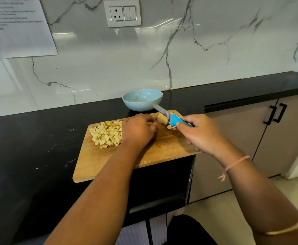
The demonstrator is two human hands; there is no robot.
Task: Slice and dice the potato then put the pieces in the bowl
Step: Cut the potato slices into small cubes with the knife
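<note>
A wooden cutting board [120,161] lies on the black counter. A heap of diced potato pieces [106,134] sits on its far left part. A larger uncut potato chunk [163,119] lies near the far edge, with a smaller piece [171,127] beside it. My right hand [204,134] grips the blue handle of a knife [169,115], whose blade points toward the light blue bowl [142,99] behind the board. My left hand [138,130] rests curled on the board just left of the chunk; what its fingertips touch is hidden.
The counter [29,147] runs left and right along a marble wall. The board's near right corner overhangs the counter edge. Beige cabinet doors with black handles [275,113] stand to the right. A socket plate [122,13] and a paper sheet [19,27] hang on the wall.
</note>
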